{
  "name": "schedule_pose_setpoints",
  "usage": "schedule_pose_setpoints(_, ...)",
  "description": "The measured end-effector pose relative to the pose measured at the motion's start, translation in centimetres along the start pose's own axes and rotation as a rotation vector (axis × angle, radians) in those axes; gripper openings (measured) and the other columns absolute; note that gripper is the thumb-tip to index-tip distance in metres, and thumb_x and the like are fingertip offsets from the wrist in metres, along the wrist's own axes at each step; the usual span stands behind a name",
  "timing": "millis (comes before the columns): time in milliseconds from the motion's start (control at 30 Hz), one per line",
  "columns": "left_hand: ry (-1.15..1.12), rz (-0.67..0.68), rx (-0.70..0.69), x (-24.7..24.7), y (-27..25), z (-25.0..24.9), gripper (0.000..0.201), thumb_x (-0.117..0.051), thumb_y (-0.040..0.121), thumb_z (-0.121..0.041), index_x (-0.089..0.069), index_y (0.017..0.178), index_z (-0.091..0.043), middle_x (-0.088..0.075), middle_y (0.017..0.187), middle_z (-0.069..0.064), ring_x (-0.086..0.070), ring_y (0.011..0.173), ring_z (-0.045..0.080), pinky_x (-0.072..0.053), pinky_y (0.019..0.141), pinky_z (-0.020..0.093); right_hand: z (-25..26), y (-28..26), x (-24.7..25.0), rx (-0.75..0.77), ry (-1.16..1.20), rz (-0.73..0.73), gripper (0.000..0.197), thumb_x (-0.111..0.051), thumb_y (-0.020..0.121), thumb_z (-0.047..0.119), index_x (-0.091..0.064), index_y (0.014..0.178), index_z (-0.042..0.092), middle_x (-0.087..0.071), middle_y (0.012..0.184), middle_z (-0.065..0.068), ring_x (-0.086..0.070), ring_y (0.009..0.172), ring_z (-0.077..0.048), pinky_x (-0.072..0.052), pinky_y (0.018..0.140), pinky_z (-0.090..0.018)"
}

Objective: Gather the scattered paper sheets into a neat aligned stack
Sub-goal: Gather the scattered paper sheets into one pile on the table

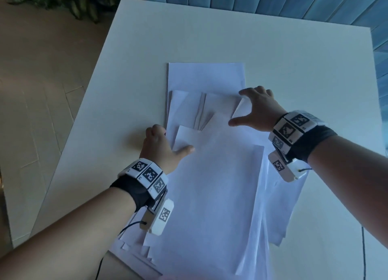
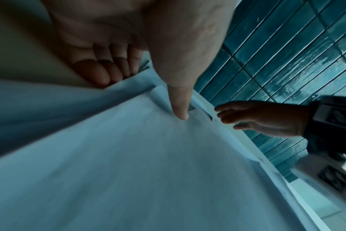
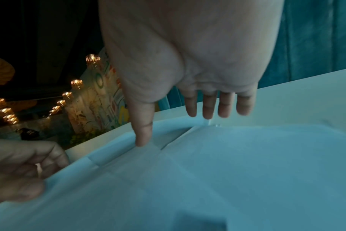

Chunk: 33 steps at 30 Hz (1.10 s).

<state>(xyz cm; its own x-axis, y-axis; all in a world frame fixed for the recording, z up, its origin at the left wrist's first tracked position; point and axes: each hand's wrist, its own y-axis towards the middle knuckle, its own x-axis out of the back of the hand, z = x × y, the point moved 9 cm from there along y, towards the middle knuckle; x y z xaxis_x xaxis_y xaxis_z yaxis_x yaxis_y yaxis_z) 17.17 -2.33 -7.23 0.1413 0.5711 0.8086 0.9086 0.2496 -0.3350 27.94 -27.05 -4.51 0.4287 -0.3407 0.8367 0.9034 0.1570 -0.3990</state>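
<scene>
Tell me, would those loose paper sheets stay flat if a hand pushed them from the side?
Probably not. The paper sheets look thin and floppy: one corner already curls up by the right hand. They likely slide easily on the smooth white table, since they lie fanned at different angles. Pushed from one edge, they may buckle rather than move together.

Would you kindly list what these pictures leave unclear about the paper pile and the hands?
- Sheet count: the paper sheets overlap in the head view.
- Pile's near edge: cut off by the frame bottom.
- Left hand fingertips: hidden behind its knuckles.
- Right hand contact with the paper: blurred in its wrist view.
</scene>
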Motion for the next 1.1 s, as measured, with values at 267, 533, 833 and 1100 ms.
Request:
schedule_pose_setpoints(267,0.023,0.129,0.087,0.2,-2.0,2.2,0.094,-0.079,0.062,-0.057,-0.036,0.131,-0.009,-0.032,0.133,0.01,-0.031,0.13,0.026,-0.033,0.105,0.036,-9.7,-13.7,-1.9,-0.645,0.057,-0.203,0.118,-0.071,0.056,0.075,-0.031,0.141,0.004,-0.034,0.138,-0.017,-0.031,0.129,-0.037,-0.037,0.099,-0.05)
schedule_pose_setpoints(533,-0.035,0.184,0.033,-1.9,-2.6,-1.0,0.094,-0.084,0.059,-0.051,-0.037,0.136,-0.022,-0.035,0.131,0.007,-0.039,0.125,0.027,-0.039,0.105,0.04,-10.1,-15.8,-5.1,-0.637,0.464,-0.273,0.103,-0.081,0.064,0.052,-0.033,0.142,0.007,-0.036,0.14,-0.014,-0.034,0.131,-0.033,-0.033,0.106,-0.04)
schedule_pose_setpoints(833,0.149,0.113,0.105,-0.5,-4.1,0.7,0.092,-0.072,0.068,-0.061,-0.035,0.138,-0.015,-0.03,0.138,0.012,-0.03,0.129,0.035,-0.036,0.102,0.04,-10.4,-17.8,-5.7,-0.71,0.39,-0.251,0.109,-0.073,0.064,0.066,-0.031,0.143,0.004,-0.035,0.141,-0.017,-0.031,0.13,-0.036,-0.033,0.105,-0.045)
schedule_pose_setpoints(1100,0.034,0.243,0.075,-2.9,-4.7,-1.8,0.094,-0.069,0.071,-0.061,-0.024,0.147,-0.028,-0.026,0.144,0.008,-0.028,0.137,0.032,-0.033,0.11,0.045,-6.7,-15.5,-6.9,-0.583,0.541,-0.252,0.099,-0.08,0.068,0.045,-0.029,0.147,0.013,-0.033,0.143,-0.011,-0.029,0.133,-0.032,-0.034,0.105,-0.043)
